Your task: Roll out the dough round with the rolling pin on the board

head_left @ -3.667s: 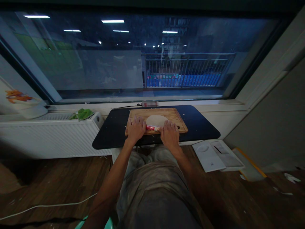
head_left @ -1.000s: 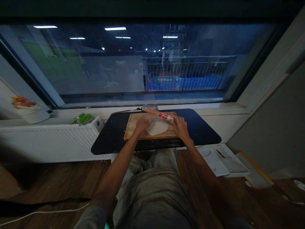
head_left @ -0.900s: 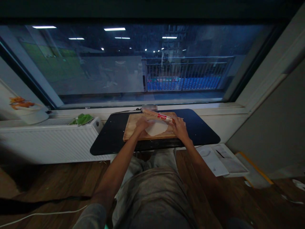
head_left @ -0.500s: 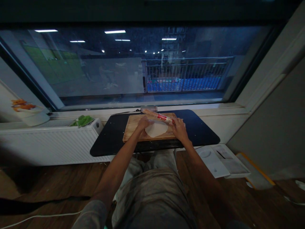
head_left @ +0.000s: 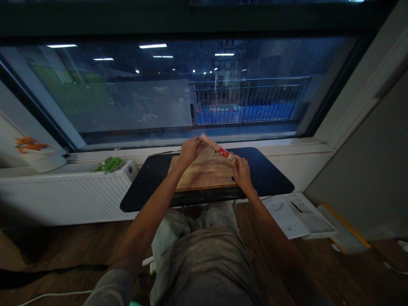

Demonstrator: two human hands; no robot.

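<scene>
The left hand point(head_left: 190, 149) is holding, with fingers closed, the upper end of the roller point(head_left: 217, 148), which is lying tilted over the wooden board point(head_left: 204, 177) on the black table point(head_left: 148, 182). The right hand point(head_left: 242, 173) is gripping its lower end.

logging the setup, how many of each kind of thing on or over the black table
rolling pin: 1
cutting board: 1
hands: 2, the left hand and right hand, each gripping one end of the rolling pin
total: 4
</scene>
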